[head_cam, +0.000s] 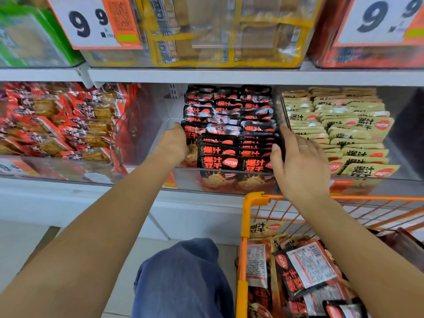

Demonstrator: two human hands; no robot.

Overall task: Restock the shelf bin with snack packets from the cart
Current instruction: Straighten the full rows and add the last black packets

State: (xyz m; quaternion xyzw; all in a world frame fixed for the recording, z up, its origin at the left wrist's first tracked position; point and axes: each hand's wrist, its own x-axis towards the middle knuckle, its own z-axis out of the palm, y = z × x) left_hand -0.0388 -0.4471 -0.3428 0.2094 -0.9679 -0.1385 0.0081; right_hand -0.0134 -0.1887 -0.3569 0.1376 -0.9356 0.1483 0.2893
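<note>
Black packets (pixel 229 134) stood in upright rows inside the clear bin (pixel 220 180) on the middle shelf, just above the orange cart (pixel 246 216). Left hand (pixel 173 145) pressed the left side of the stack, fingers hidden behind packets, spread can't tell. Right hand (pixel 300 161) lay on the stack's right side, fingers straight and close together, thumb on the front packet. More packets (pixel 305 274) lay loose in the cart.

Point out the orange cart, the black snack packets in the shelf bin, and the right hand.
orange cart (pixel 249 216): head view, its front left corner post.
black snack packets (pixel 231 131): head view, middle of the stacked rows.
right hand (pixel 302 166): head view, back of the hand.
</note>
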